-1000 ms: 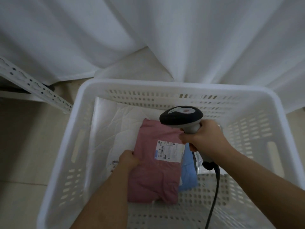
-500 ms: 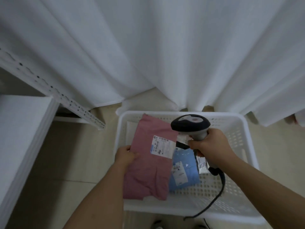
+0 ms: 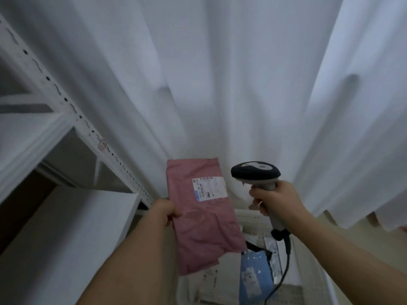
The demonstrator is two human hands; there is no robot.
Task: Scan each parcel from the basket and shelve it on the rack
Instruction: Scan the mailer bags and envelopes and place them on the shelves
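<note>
Since the earlier frame, pink parcel (image 3: 203, 214) has risen out of the basket (image 3: 253, 219) and is now upright above it, label (image 3: 209, 187) facing the camera. Left hand (image 3: 164, 213) pinches its left edge. Right hand (image 3: 276, 201) grips the scanner (image 3: 255, 173) handle, head just right of the label. Blue parcel (image 3: 253, 276) lies in the basket; rack (image 3: 72, 111) stands at left.

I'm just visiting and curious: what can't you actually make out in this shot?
Head view:
- White label on the crumpled pink plastic parcel: print too small and blurred.
- White perforated plastic basket: mostly hidden behind the parcel and arms.
- Blue plastic parcel: cut off by the bottom edge.
</note>
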